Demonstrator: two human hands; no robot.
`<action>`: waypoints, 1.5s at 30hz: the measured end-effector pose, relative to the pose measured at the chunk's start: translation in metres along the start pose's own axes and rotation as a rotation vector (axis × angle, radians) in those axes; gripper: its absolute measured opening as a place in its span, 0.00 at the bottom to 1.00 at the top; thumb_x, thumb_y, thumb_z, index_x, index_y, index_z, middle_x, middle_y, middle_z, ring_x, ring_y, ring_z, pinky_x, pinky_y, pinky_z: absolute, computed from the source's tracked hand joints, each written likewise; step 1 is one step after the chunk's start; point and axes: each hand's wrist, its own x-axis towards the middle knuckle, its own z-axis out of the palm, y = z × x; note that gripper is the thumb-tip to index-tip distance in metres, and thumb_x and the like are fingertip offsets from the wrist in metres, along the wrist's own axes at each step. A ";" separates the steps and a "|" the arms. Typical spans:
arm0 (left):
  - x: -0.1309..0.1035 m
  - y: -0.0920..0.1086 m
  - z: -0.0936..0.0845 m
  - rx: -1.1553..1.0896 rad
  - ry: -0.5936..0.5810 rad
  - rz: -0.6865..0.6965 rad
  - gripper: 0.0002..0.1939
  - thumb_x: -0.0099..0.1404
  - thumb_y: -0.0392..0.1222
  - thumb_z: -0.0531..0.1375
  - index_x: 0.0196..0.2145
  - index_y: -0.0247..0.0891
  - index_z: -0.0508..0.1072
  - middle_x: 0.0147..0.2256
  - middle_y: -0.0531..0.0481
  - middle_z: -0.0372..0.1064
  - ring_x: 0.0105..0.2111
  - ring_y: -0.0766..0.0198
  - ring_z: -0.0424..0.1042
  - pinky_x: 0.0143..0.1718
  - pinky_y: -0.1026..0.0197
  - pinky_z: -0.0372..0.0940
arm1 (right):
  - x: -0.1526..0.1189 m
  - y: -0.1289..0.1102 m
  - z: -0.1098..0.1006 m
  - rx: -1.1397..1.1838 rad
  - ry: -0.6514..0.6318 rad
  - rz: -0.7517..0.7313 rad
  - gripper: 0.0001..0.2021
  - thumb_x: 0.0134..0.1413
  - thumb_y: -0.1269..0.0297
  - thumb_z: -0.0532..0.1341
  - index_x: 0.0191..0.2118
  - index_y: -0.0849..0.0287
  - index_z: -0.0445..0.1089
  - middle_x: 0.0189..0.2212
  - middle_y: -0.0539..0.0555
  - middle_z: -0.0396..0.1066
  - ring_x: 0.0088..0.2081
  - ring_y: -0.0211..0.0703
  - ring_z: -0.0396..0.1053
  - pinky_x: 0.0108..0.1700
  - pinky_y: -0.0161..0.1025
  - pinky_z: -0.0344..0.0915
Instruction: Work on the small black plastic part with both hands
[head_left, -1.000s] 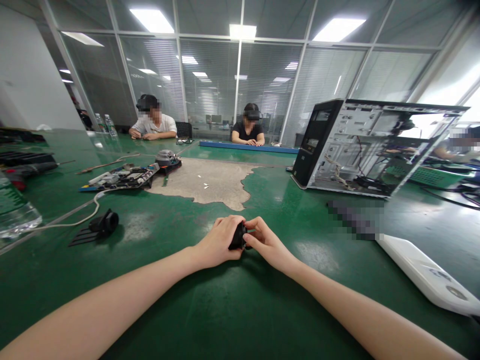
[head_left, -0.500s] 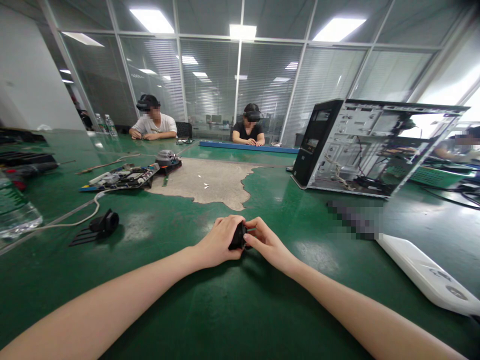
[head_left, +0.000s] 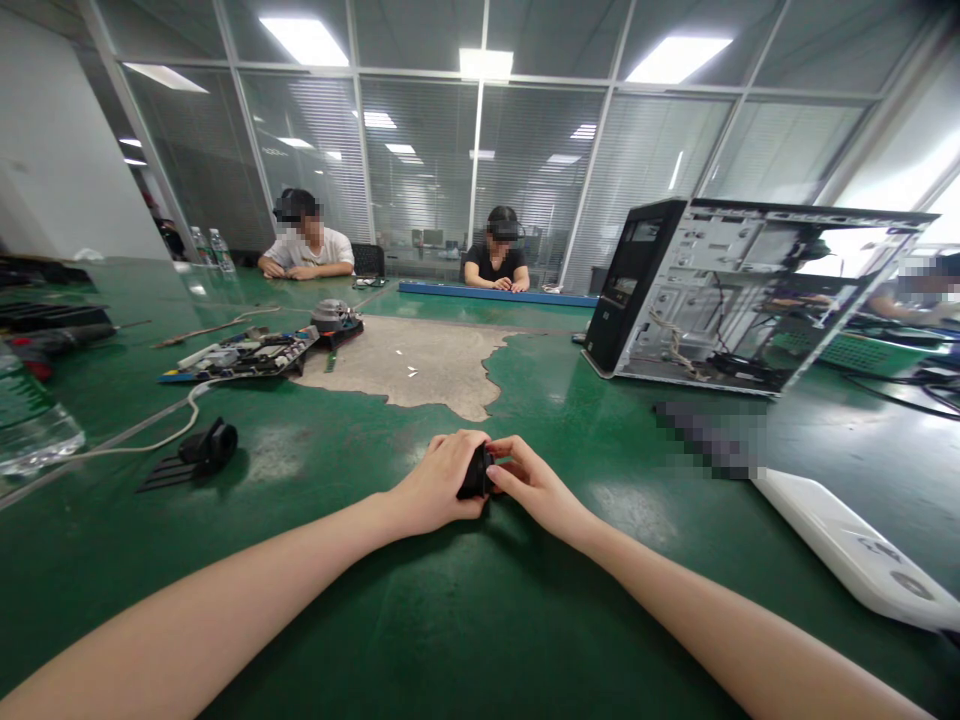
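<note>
Near the middle of the green tabletop (head_left: 442,620), my left hand (head_left: 435,485) wraps round a small black part (head_left: 474,474), roughly round, whose exact kind I cannot make out. My right hand (head_left: 531,480) pinches the right side of that same part between thumb and fingers. Most of the part is covered by my fingers. Further left lies a black plastic piece (head_left: 202,450) with a round collar and several long prongs.
An opened computer case (head_left: 637,290) stands at the right, with a white power bank-like device (head_left: 847,540) nearer me. On the left are a circuit board (head_left: 247,355), a heatsink fan (head_left: 335,318), a cable (head_left: 191,415) and a water bottle (head_left: 30,410). Two people sit across the table.
My right fingers have shifted very slightly on the black part. The left hand and the things on the table have kept their places.
</note>
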 end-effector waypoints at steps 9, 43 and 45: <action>-0.001 -0.001 0.001 0.000 0.012 0.000 0.29 0.49 0.36 0.59 0.48 0.40 0.52 0.45 0.46 0.60 0.45 0.56 0.61 0.47 0.52 0.54 | -0.003 -0.003 0.001 0.081 -0.027 -0.031 0.10 0.50 0.64 0.59 0.38 0.55 0.57 0.37 0.49 0.62 0.39 0.37 0.65 0.39 0.37 0.64; 0.000 -0.001 0.002 -0.003 0.011 -0.007 0.29 0.50 0.38 0.59 0.49 0.40 0.52 0.45 0.46 0.60 0.45 0.55 0.61 0.46 0.52 0.54 | -0.002 0.002 0.000 -0.007 -0.014 -0.034 0.15 0.52 0.62 0.56 0.46 0.55 0.57 0.41 0.53 0.62 0.39 0.38 0.66 0.40 0.40 0.66; 0.000 -0.001 0.002 -0.007 0.009 -0.009 0.28 0.50 0.37 0.59 0.48 0.41 0.52 0.45 0.46 0.60 0.45 0.55 0.61 0.46 0.51 0.54 | -0.002 0.001 0.000 0.008 -0.024 -0.032 0.13 0.52 0.62 0.56 0.44 0.55 0.58 0.40 0.52 0.63 0.38 0.38 0.66 0.40 0.40 0.66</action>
